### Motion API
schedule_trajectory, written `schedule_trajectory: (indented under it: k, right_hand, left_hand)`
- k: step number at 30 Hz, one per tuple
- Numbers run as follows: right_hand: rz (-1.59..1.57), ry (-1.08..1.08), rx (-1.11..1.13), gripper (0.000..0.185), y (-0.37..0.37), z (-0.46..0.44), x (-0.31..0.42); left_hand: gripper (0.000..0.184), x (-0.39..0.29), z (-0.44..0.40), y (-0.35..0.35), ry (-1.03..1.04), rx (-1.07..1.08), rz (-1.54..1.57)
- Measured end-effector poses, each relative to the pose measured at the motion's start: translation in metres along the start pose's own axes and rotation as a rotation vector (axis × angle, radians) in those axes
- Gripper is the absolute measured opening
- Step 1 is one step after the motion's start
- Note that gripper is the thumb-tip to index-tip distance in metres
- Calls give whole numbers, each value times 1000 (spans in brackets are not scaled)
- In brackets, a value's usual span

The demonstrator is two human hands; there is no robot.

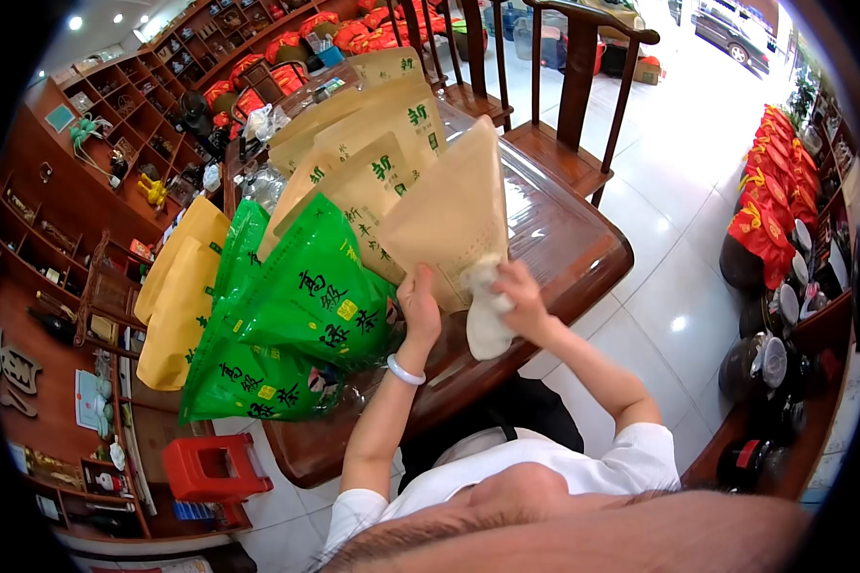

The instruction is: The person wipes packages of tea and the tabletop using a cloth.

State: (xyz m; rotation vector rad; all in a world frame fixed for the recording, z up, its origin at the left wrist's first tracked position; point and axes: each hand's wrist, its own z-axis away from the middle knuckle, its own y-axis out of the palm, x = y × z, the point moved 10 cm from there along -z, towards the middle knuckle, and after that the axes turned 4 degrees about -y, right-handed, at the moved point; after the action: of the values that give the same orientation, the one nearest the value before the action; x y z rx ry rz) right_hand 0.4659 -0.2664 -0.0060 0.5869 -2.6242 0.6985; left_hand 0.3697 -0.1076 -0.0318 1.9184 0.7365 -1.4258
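Note:
A brown kraft paper bag (pixel 449 205) stands tilted over the dark wooden table (pixel 554 229). My left hand (pixel 419 304), with a pale bangle on its wrist, is closed on the bag's lower left edge. A crumpled white cloth (pixel 488 320) hangs from my right hand (pixel 523 301), which presses it against the bag's lower right corner. My right hand is slightly blurred. Beside my left hand lie shiny green tea bags (pixel 320 277) with black Chinese characters. Several more kraft bags with green print stand behind the held one, partly hidden by it.
Yellow-brown bags (pixel 186 286) lie at the table's left side. A red plastic stool (pixel 217 468) stands on the floor at lower left. A wooden chair (pixel 573 105) is beyond the table's far right side. Jars with red cloth covers (pixel 764 239) line the right wall.

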Motion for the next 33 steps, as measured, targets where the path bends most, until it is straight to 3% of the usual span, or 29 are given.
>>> schedule_trajectory:
  k: [3,5,8,10,11,15,20,21,22,23,25,27,29,33]
  right_hand:
    - [3,109,-497,24,-75,-41,-25]
    - [-166,257,-605,32,-107,-76,-47]
    - [-423,288,-587,39,-103,-110,-46]
    - [-65,114,-341,38,-72,-120,-31]
    - [-67,117,-337,38,-59,-106,-43]
    - [-25,514,-157,33,-10,-18,-115]
    - [-119,588,70,31,-18,8,-67]
    - [-201,651,32,39,-20,12,-54]
    - [-208,578,24,44,-20,12,-41]
    - [-218,504,20,50,-21,12,-30]
    - [-228,446,-8,55,-27,11,-16]
    - [-246,384,-41,59,-32,2,-1]
    - [-24,330,-92,64,-46,-9,16]
    - [110,373,-114,50,-61,-18,4]
  left_hand:
    - [31,-16,-4,6,54,-28,164]
    - [31,-21,1,7,52,-75,137]
    - [31,-20,0,9,45,-72,166]
    - [31,-13,-4,9,20,-50,214]
    - [32,-9,-5,10,1,-30,266]
    - [35,-18,-3,15,94,-48,108]
    - [37,-22,15,41,82,-46,84]
    - [41,-22,18,51,91,3,52]
    - [53,-13,17,57,57,60,-16]
    - [53,-7,22,59,58,56,-9]
    - [64,-31,38,91,237,251,-27]
    - [68,-48,44,100,326,258,-66]
    - [72,-59,50,106,411,277,-108]
    - [67,-49,50,116,331,407,2]
